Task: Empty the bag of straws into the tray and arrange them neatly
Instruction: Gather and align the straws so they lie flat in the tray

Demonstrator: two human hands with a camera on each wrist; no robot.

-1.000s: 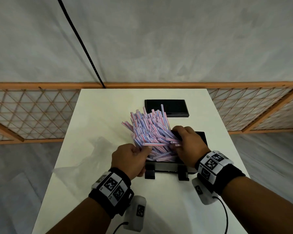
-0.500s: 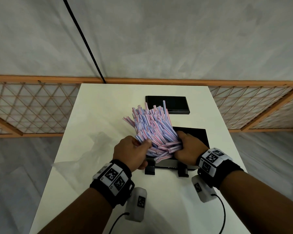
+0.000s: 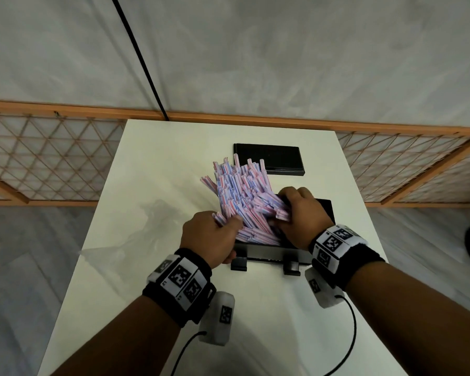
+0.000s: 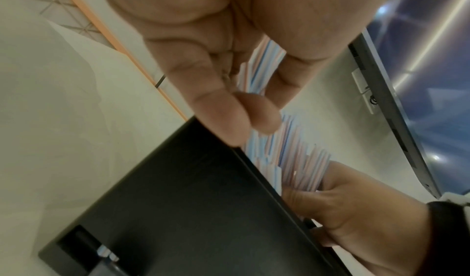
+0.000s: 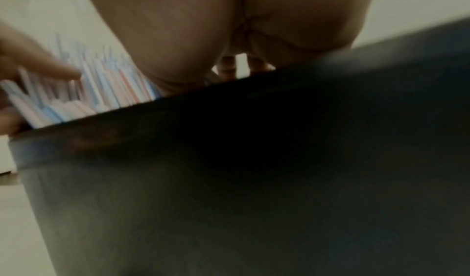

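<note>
Paper-wrapped straws: a thick bundle of thin white straws (image 3: 244, 196) striped pink and blue, fanned out and leaning away from the person, lower ends down inside the tray.
Tray: a black rectangular plastic tray (image 3: 324, 210) with two small feet on its near side, standing toward the near right of the tabletop; most of it is hidden by straws and hands.
Left hand: the left hand (image 3: 209, 240) is curled round the left side of the bundle at its base, thumb pressed against the straws.
Right hand: the right hand (image 3: 301, 213) is cupped over the right side of the bundle, fingers bent round some loose, crosswise straws.
Bag: a clear, crumpled plastic bag (image 3: 136, 234) lies flat on the left half of the tabletop, apart from the hands; it looks empty, though its transparency makes this hard to confirm.
Other item: a flat black rectangular lid or panel (image 3: 269, 158) lies near the far edge, just beyond the straw tips.
Surface: a white tabletop (image 3: 255, 321) carries everything.
Progress: the emptying step appears done, with the straws in the tray. The tidying is unfinished: the straws splay at mixed angles, and several lie across the others. They need squaring up and laying level.
</note>
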